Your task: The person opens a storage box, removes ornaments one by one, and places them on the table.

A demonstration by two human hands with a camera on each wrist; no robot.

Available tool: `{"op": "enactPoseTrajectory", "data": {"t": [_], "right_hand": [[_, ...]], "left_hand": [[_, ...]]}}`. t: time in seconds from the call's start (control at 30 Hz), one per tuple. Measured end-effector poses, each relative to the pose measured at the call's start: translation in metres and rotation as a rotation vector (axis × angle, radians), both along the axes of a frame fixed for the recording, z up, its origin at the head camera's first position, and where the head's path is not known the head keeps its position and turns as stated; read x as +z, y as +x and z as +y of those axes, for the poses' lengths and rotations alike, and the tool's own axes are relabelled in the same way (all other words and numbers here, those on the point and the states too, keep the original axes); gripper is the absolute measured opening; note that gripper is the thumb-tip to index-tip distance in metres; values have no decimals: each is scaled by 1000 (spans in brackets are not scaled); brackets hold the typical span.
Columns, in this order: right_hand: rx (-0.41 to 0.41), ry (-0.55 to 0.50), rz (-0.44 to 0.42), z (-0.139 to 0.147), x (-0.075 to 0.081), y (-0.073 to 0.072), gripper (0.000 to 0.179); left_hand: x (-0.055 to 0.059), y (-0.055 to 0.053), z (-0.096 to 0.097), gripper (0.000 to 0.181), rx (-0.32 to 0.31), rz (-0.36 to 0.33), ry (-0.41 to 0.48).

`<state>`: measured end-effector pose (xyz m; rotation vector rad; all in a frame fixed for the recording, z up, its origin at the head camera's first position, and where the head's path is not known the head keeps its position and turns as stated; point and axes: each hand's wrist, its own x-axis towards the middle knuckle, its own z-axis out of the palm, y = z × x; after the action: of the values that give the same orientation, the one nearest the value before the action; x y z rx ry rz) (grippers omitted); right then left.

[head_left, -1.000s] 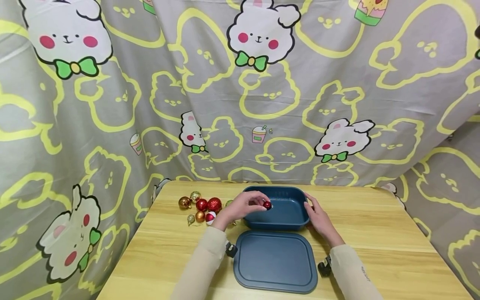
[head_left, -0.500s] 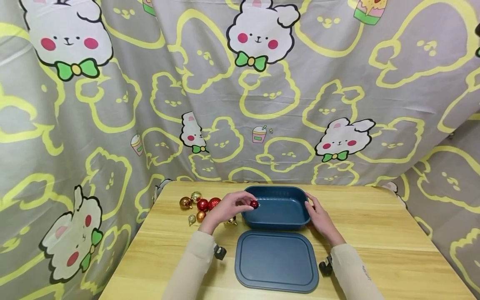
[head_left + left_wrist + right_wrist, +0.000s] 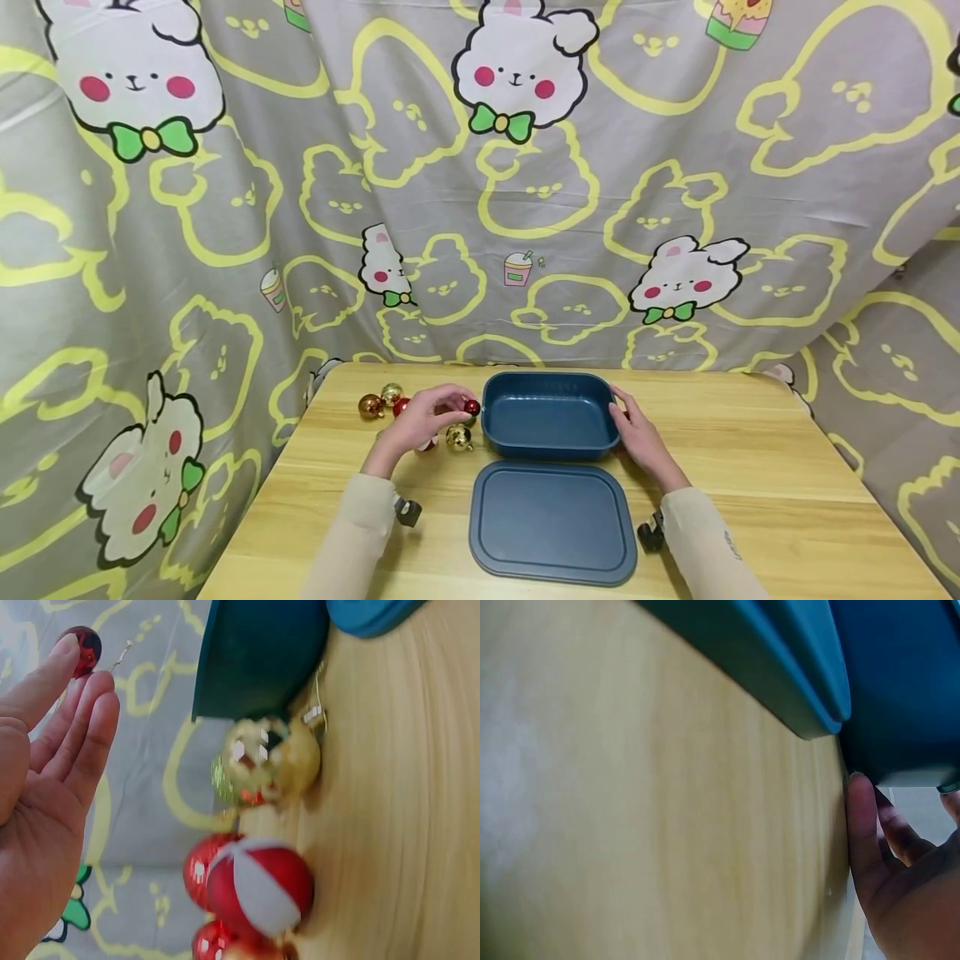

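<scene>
My left hand (image 3: 423, 421) pinches a small shiny red bauble (image 3: 472, 407) between thumb and fingertips, just outside the left end of a dark blue rectangular box (image 3: 551, 450). In the left wrist view the bauble (image 3: 88, 651) hangs in the air with its string loose. On the table below the hand lie a shiny gold bauble (image 3: 289, 761) and a red-and-white one (image 3: 259, 889). My right hand (image 3: 641, 437) holds the right end of the box, thumb at the rim. In the right wrist view its fingers (image 3: 866, 825) touch the outer wall near the tabletop.
The flat blue lid (image 3: 553, 525) lies in front of the box. Brown (image 3: 371, 406) and pale gold (image 3: 392, 393) baubles sit at the left, others partly hidden by the left hand. A patterned curtain (image 3: 555, 208) hangs behind the wooden table (image 3: 765, 483).
My left hand has moved left with the red bauble, from over the box to outside its left end. The gold bauble has come into view. The right hand has stayed on the box.
</scene>
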<state>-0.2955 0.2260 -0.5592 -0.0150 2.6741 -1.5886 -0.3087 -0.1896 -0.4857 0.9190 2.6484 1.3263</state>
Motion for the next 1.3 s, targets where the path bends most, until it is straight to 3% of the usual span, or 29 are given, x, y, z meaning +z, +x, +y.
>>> {"op": "enactPoseTrajectory", "data": {"t": [0.23, 0.63, 0.83, 1.3], "right_hand": [[-8, 0, 2, -1, 0, -1, 56], [-8, -14, -10, -1, -2, -1, 57], [-15, -14, -3, -1, -1, 0, 56], [-8, -14, -12, 0, -1, 0, 58]], "left_hand": [[-1, 7, -31, 24, 64, 0, 8], [-18, 16, -79, 26, 182, -34, 27], [-23, 22, -100, 29, 279, -54, 10], [-40, 26, -148, 29, 396, -1, 8]]}}
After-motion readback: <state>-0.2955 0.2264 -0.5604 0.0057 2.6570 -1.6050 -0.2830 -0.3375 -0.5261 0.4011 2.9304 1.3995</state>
